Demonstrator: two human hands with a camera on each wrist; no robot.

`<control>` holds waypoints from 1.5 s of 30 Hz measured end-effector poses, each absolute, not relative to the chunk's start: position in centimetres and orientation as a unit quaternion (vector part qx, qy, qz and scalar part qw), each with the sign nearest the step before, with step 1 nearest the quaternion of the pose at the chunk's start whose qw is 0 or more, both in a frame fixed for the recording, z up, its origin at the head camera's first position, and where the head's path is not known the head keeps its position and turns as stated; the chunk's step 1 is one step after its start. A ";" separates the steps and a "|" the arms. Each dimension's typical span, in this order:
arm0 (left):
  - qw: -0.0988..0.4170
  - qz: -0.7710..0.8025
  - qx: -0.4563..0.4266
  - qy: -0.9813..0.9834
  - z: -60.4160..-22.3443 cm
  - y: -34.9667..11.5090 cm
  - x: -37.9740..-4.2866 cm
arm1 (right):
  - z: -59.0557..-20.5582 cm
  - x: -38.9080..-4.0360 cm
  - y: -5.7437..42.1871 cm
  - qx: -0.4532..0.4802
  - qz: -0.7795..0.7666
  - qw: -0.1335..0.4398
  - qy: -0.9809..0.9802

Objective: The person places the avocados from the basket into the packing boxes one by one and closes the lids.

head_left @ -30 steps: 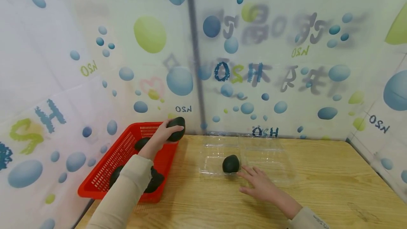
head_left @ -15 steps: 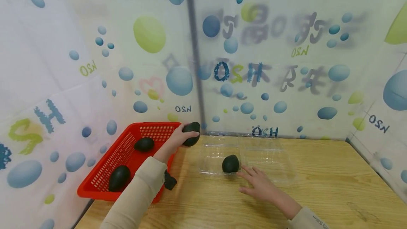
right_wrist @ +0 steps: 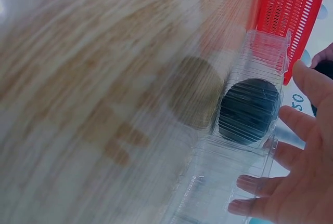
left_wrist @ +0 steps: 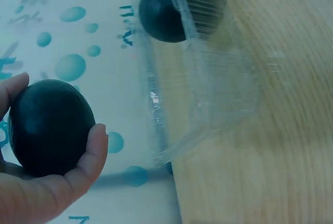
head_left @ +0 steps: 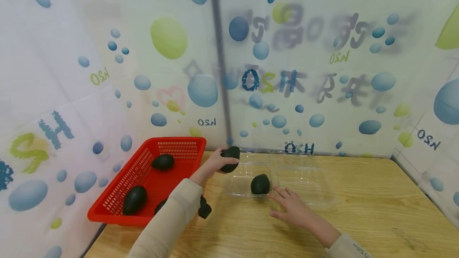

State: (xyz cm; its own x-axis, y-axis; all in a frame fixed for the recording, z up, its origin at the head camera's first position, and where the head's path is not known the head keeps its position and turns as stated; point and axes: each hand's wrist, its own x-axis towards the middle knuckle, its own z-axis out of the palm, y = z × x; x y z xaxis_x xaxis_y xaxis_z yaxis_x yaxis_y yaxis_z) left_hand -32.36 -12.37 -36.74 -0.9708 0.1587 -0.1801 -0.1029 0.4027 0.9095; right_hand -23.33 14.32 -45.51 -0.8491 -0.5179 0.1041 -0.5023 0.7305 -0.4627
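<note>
My left hand (head_left: 215,161) grips a dark green avocado (head_left: 230,159), fingers and thumb curled round it, at the back left corner of a clear plastic tray (head_left: 299,180). In the left wrist view the held avocado (left_wrist: 51,126) shows large beside the tray's rim. Inside the tray's left part lies another avocado (head_left: 260,184), toward the front and near the middle divider. My right hand (head_left: 291,208) rests at the tray's front edge, fingers spread and fairly straight. In the right wrist view its fingertips are right at the clear wall (right_wrist: 244,156).
A red plastic basket (head_left: 201,146) stands at the left of the wooden table (head_left: 373,210), holding several avocados (head_left: 135,200), one partly behind the left sleeve. A printed curtain (head_left: 322,51) hangs behind the table. A small black device (head_left: 204,208) shows under the left wrist.
My left hand has carried its avocado rightward and slightly down, from above the basket's rim to the tray's back left corner. The right hand has stayed in place.
</note>
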 end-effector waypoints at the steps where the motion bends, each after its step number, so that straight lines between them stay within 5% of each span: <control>1: 0.121 0.541 0.021 0.832 -37.0 -12.2 -32.4 | -45.5 -23.3 14.3 -0.274 -0.245 0.016 0.930; 11: 0.099 0.423 0.138 0.890 -40.8 -10.8 -34.0 | -45.6 -23.6 14.2 -0.269 -0.254 0.020 0.929; 19: 0.030 0.293 0.205 0.933 -41.8 -9.2 -33.7 | -45.7 -23.5 14.3 -0.268 -0.258 0.019 0.928; 45: -0.058 0.057 0.242 0.967 -44.6 -8.3 -33.4 | -45.5 -23.2 14.2 -0.270 -0.262 0.013 0.926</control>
State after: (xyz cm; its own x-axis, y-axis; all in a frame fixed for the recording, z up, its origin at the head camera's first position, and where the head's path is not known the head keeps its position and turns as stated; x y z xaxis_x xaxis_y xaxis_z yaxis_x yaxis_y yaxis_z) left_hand -33.43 -8.29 -44.59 -0.8767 0.4605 0.1388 0.4736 0.8769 0.0823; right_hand -23.16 14.17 -45.45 -0.8539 -0.5071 0.1175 -0.4934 0.7167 -0.4929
